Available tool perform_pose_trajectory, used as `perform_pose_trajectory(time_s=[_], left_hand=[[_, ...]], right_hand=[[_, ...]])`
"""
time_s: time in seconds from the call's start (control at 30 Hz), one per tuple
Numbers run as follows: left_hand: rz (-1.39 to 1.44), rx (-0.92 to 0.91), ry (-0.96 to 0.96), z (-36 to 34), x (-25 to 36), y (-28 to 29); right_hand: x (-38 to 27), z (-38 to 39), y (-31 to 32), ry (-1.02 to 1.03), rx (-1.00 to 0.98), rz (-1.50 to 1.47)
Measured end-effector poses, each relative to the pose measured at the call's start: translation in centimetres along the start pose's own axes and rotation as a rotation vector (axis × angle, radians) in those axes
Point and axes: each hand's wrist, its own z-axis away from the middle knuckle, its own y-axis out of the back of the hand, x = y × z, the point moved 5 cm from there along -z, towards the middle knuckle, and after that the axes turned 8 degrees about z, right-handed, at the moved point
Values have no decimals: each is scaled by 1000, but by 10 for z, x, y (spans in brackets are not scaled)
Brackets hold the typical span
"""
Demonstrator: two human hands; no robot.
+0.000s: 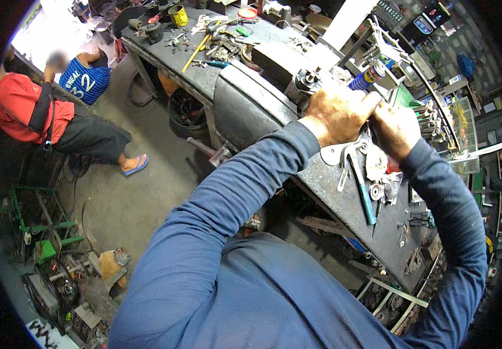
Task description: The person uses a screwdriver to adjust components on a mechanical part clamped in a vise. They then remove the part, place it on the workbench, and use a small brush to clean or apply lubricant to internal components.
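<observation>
My left hand (339, 111) is closed above the workbench, palm down, with its fingers curled over. Knuckle to knuckle with it, my right hand (398, 129) is closed too. Whatever they grip is hidden behind the fingers. Just left of my left hand stands a grey cylindrical metal part (304, 86) with studs on top. A blue and yellow spray can (368, 76) is just beyond my hands. Below them on the bench lie a tool with a teal handle (364, 195), a flat metal plate (333, 154) and a small round ring part (376, 191).
A large dark grey rounded metal body (249, 104) juts from the bench edge. Loose tools, a yellow-handled hammer (197, 51) and a yellow can (178, 15) crowd the far bench. Two people are at left, one in a red shirt (24, 104). A green metal frame (44, 215) stands lower left.
</observation>
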Motion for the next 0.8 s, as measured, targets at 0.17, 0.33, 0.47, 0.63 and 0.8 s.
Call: perform_pose_trajectory(time_s=[0.17, 0.33, 0.47, 0.63, 0.8], left_hand=[[115, 49, -124, 17, 4, 12], [199, 52, -100, 17, 8, 18], [217, 56, -43, 9, 8, 7], [202, 98, -78, 7, 8, 10], [183, 45, -114, 16, 8, 16]], right_hand=[[-53, 23, 35, -163, -38, 24], [-57, 21, 51, -194, -187, 86], [-22, 18, 28, -19, -131, 3], [-28, 19, 27, -103, -60, -16], [-59, 26, 37, -259, -159, 133]])
